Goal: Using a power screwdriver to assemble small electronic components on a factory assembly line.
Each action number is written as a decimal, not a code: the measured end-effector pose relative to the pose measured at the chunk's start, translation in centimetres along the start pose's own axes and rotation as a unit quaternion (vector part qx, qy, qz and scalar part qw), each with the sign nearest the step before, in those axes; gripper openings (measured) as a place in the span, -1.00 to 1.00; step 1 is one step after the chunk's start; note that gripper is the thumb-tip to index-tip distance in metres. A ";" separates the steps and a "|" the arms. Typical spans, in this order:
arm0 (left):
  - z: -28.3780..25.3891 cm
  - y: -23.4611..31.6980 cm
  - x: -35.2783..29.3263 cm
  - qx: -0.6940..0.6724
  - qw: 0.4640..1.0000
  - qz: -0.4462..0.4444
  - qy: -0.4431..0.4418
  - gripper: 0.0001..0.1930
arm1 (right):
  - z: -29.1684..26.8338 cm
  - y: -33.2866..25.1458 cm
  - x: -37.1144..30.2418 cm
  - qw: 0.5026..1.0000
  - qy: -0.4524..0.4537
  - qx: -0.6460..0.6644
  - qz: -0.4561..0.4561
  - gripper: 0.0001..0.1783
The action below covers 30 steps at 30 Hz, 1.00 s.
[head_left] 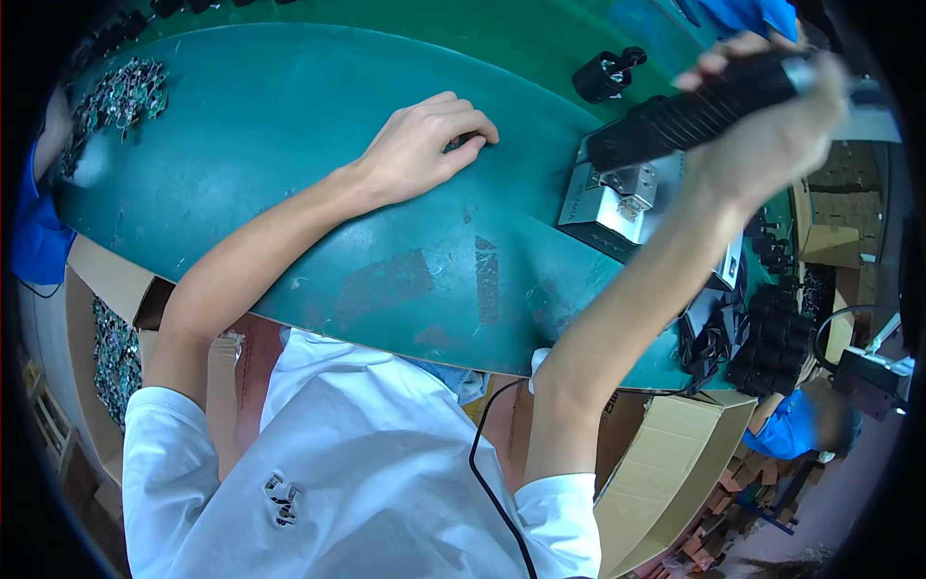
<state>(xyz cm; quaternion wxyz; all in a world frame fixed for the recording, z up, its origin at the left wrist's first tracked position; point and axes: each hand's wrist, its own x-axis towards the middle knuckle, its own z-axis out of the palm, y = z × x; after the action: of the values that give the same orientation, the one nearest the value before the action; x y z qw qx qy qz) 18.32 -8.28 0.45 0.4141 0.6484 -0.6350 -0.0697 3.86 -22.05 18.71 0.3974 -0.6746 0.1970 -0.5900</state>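
My left hand (429, 145) rests on the green tabletop (289, 125), its fingers curled and the thumb drawn toward the forefinger. A dark spot shows between them, and whether it is a small part or only shadow I cannot make out. Over at the right, my right hand (776, 140) is raised and smeared by motion, closed around the end of a black ribbed cylinder (690, 116). The cylinder tilts down to the left, above a white-and-grey box-shaped device (603, 207) with a metal block (632, 183) on it.
Another person's hand (719, 60) appears just behind the cylinder. A black cylindrical part (600, 79) stands farther back. Circuit boards (125, 92) are heaped at far left. Black cables (709, 338) and round black parts (772, 338) lie at right. Cardboard boxes (666, 454) stand below the table edge.
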 end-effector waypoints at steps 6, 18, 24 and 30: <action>0.3 -0.6 0.1 0.001 1.000 0.013 -0.007 -0.88 | -2.8 -4.7 -0.1 0.972 -0.032 -0.135 -0.188 -0.36; 0.6 -0.7 1.1 -0.011 0.999 -0.032 0.016 -0.81 | -2.7 -0.4 1.5 0.999 -0.022 0.037 -0.001 -0.25; 4.7 -2.0 8.5 0.007 0.993 0.069 0.097 -0.49 | -4.7 -3.5 1.0 0.995 0.038 0.087 -0.013 -0.15; 7.5 -1.2 14.4 -0.028 0.998 -0.021 0.042 -0.25 | -5.9 -4.9 0.9 0.993 0.070 0.081 -0.044 -0.15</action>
<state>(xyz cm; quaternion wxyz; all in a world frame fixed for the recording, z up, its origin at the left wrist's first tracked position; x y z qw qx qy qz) 17.26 -24.55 1.11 0.4573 0.6523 -0.6005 -0.0690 -2.51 -21.57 22.99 0.4098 -0.6053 0.1459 -0.6667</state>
